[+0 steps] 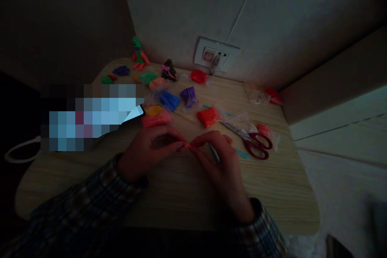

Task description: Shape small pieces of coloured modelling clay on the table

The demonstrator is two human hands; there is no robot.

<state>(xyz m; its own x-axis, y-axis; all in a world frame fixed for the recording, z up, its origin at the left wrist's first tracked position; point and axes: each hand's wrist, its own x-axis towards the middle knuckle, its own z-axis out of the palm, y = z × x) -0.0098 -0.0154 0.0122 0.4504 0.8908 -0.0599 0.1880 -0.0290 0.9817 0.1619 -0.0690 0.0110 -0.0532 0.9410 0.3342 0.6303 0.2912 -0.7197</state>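
My left hand (142, 149) and my right hand (222, 159) meet over the wooden table (169, 197), fingertips pinched. Between them is a tiny orange-pink piece of modelling clay (188, 146), mostly covered by the fingers. Beyond the right hand lie a bag of orange-red clay (208, 117) and scissors (256, 145) with dark red handles. Part of a turquoise tool (242, 154) shows beside that hand. Just past my left hand are a bag of pink clay (156, 119) and a phone (136, 113), largely blurred out.
Bags of blue clay (169, 100) and purple clay (189, 96) lie mid-table. At the back stand a green and orange clay figure (139, 53) and a dark brown clay shape (168, 69). A wall socket (216, 54) sits behind the table. A white cable (21, 145) loops at left.
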